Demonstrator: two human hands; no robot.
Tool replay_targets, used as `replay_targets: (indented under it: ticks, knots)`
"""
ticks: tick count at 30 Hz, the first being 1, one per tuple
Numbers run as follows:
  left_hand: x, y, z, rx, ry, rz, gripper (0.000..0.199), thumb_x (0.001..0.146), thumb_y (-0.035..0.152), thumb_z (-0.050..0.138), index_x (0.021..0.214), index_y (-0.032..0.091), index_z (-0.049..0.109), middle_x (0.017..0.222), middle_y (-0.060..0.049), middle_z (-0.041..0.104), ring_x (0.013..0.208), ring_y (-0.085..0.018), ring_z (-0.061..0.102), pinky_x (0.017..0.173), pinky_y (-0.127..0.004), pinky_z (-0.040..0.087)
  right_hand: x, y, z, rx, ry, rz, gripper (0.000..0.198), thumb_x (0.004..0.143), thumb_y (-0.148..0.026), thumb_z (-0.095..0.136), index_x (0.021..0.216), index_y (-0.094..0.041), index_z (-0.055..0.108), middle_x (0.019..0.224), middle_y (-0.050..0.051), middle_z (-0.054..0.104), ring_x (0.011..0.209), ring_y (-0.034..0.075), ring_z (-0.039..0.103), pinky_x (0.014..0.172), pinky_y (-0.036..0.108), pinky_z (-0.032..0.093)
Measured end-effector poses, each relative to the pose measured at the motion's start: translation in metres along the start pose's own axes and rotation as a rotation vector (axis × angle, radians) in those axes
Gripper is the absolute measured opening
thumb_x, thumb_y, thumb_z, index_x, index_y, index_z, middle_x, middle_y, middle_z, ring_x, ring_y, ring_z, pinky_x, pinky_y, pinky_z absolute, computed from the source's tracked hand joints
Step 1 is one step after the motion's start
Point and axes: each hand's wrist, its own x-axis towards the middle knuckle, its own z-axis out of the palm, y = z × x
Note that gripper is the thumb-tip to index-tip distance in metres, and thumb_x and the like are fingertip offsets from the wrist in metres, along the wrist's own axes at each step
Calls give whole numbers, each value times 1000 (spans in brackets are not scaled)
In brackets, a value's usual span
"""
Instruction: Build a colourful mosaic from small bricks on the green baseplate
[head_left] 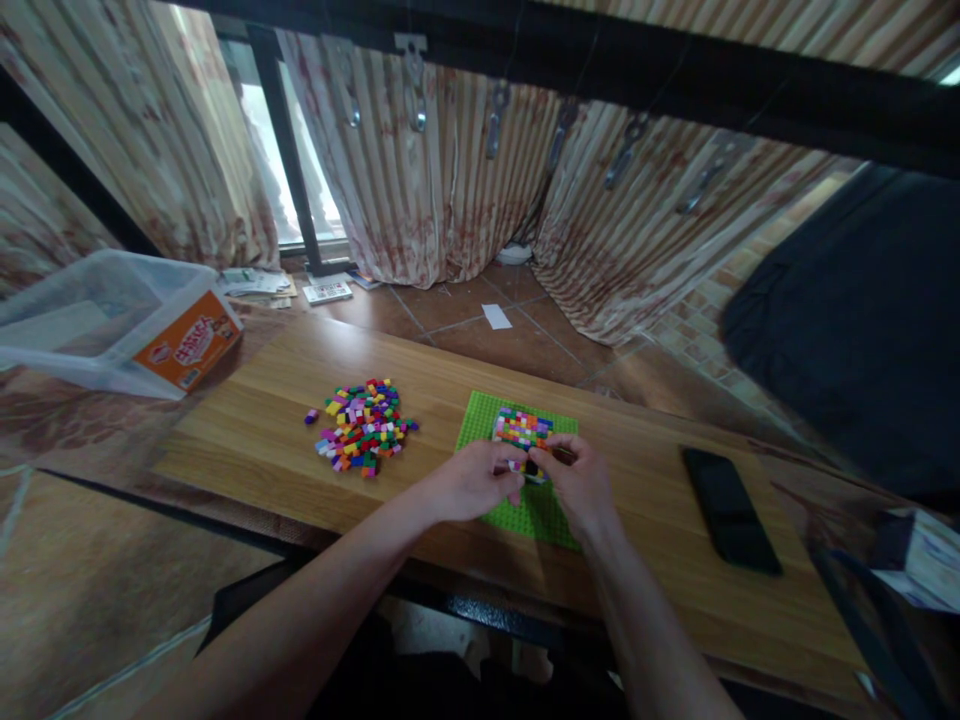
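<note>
A green studded baseplate [471,420] lies on the wooden table, with a block of multicoloured toy bricks [521,425] on its middle. My left hand [476,482] is at the block's near left side, its thumb and forefinger bent close together at the bricks. From the right, my right hand [581,482] reaches the block's near right part, fingertips pinched together against it. Whatever small piece is between the fingertips is hidden. A dark spot shows between the two hands, too small to name. Left of the baseplate lies a loose pile of small coloured bricks [364,425].
A black phone [731,510] lies on the right of the wooden table [277,400]. Beyond the left end stands a clear plastic bin [105,370] with an orange label. Curtains [450,200] hang behind, and a dark bar [675,70] with metal hooks crosses overhead.
</note>
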Motion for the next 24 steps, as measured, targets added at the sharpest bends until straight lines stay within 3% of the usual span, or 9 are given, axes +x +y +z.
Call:
replay_targets:
  ticks: [6, 10, 13, 19, 21, 24]
  knots:
    - [-4, -5, -17, -11, 52, -4, 21, 85, 23, 50, 91, 14, 68, 72, 0, 66, 66, -12, 58, 62, -21, 44, -1, -4, -1, 193, -40, 72, 36, 54, -46, 81, 73, -20, 65, 72, 1, 67, 69, 18, 61, 70, 33, 48]
    - [-6, -11, -43, 78, 203, -43, 27, 86, 24, 50, 101, 13, 69, 69, 0, 66, 65, -12, 58, 65, -22, 45, 0, -8, -9, 400, -20, 199, 40, 59, -55, 78, 73, -20, 66, 74, 2, 69, 70, 18, 62, 66, 32, 50]
    - [-11, -16, -68, 215, 354, -99, 31, 86, 23, 49, 107, 13, 69, 73, -2, 69, 68, -14, 62, 66, -23, 47, 3, -9, -14, 388, 75, 186, 38, 59, -54, 78, 73, -20, 68, 74, 2, 70, 72, 17, 63, 65, 29, 50]
    - [-38, -30, -128, 649, 736, -442, 35, 85, 23, 53, 114, 15, 69, 97, -9, 75, 85, -20, 68, 80, -27, 51, 3, -3, -16, 344, 61, 154, 33, 62, -51, 77, 74, -21, 71, 75, 3, 70, 73, 18, 63, 65, 30, 52]
    - [-47, -37, -144, 717, 793, -553, 36, 86, 21, 51, 116, 16, 69, 103, -10, 75, 93, -21, 68, 85, -28, 50, 4, 0, -17, 328, 50, 143, 32, 62, -50, 77, 75, -21, 71, 75, 4, 70, 74, 19, 64, 65, 31, 54]
    - [-53, -47, -155, 756, 805, -581, 36, 86, 21, 51, 116, 16, 69, 107, -11, 74, 100, -23, 67, 90, -29, 50, 5, 3, -19, 309, 60, 138, 32, 61, -48, 78, 77, -20, 73, 75, 4, 71, 72, 20, 64, 63, 31, 54]
